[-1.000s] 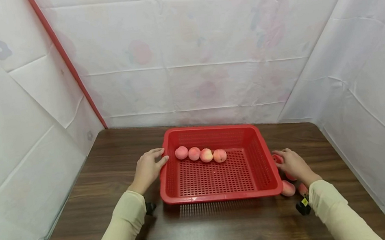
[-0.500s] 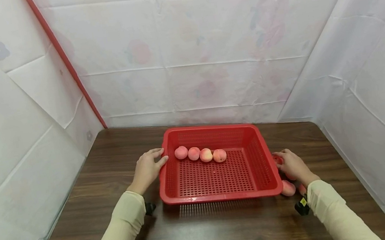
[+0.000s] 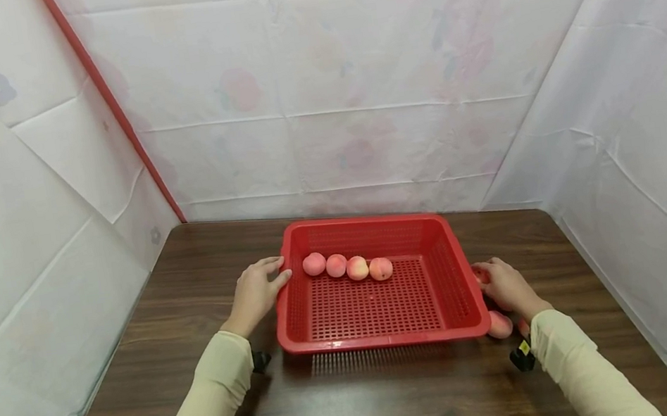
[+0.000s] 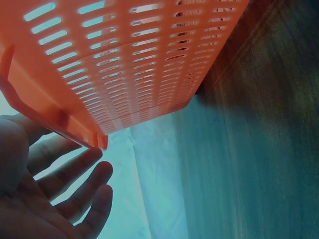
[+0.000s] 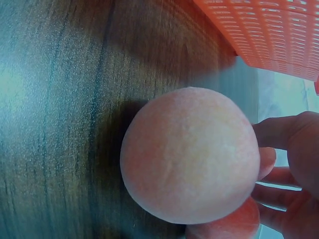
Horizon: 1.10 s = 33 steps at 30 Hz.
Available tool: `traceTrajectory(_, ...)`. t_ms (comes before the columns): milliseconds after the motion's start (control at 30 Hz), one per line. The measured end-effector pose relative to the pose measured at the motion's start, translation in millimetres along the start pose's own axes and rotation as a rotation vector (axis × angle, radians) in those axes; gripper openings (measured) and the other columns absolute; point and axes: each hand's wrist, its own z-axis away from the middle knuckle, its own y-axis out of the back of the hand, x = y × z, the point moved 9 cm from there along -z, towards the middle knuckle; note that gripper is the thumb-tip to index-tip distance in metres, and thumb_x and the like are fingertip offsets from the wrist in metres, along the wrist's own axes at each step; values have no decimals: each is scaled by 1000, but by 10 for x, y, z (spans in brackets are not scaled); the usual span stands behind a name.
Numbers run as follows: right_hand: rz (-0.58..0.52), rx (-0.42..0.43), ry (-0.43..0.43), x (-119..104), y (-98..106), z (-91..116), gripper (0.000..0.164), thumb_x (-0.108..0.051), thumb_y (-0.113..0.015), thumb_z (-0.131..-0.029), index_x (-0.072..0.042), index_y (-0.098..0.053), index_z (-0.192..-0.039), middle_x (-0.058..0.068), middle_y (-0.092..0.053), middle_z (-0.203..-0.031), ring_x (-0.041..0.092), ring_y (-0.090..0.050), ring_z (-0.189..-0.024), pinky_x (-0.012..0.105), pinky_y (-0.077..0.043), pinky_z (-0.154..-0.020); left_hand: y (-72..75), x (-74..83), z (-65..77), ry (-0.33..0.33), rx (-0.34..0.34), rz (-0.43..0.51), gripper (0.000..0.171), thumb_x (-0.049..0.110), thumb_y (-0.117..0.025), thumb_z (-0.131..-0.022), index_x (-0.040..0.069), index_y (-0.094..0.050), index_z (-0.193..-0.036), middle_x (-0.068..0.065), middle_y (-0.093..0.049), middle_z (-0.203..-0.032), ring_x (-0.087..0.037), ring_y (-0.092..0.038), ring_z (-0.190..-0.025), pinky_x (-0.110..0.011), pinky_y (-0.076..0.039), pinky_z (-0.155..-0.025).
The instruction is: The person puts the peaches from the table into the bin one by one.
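Observation:
A red perforated plastic basket (image 3: 373, 305) stands on the table with a row of several peaches (image 3: 358, 268) along the far part of its floor. My left hand (image 3: 256, 291) rests at the basket's left rim, thumb and fingertips right at its edge. In the left wrist view its fingers (image 4: 75, 174) spread loosely below the rim. Outside the basket's right wall, my right hand (image 3: 509, 286) pinches a peach (image 3: 482, 275) between thumb and fingers; the hand partly hides it. In the right wrist view a large near peach (image 5: 189, 154) covers most of the held peach (image 5: 267, 162).
More loose peaches lie under and beside my right hand, one peach (image 3: 500, 324) by the basket's near right corner. The brown wooden table (image 3: 349, 412) meets white sheeting (image 3: 326, 152) at the back and sides. A red strip (image 3: 115, 111) runs down the back left corner.
My right wrist has shifted slightly to the left, covering more of the loose peaches beside it. The basket, the peaches in it and my left hand stay as they were.

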Motion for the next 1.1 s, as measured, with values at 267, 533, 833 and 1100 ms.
traceTrajectory(267, 0, 8, -4, 6, 10, 5, 41, -18, -68, -88, 1, -63, -123, 20, -59, -103, 33, -60, -88, 51, -50, -80, -10, -6, -7, 2, 0, -4, 46, 29, -66, -92, 2, -62, -130, -16, -62, -133, -39, -56, -124, -55, -44, -102)
traceTrajectory(533, -11, 44, -13, 9, 98, -22, 42, -16, -70, -87, 3, -63, -123, 25, -58, -108, 36, -60, -89, 53, -50, -81, 9, -12, -15, 14, 2, -5, 47, 28, -67, -92, 3, -61, -130, -16, -62, -133, -39, -56, -124, -56, -44, -102)
traceTrajectory(833, -14, 36, -63, 9, 207, -33, 44, -14, -70, -86, 4, -61, -125, 25, -57, -106, 33, -57, -86, 48, -51, -74, -3, -23, -9, 19, -4, -2, 47, 29, -67, -92, 3, -61, -130, -16, -62, -133, -39, -56, -125, -56, -43, -103)
traceTrajectory(1100, 5, 82, -44, -24, 380, -46, 44, -14, -70, -86, 3, -61, -125, 23, -57, -104, 34, -57, -85, 49, -49, -74, -2, -19, -13, 16, -13, -4, 47, 29, -66, -92, 2, -61, -131, -16, -61, -134, -39, -55, -125, -56, -43, -103)
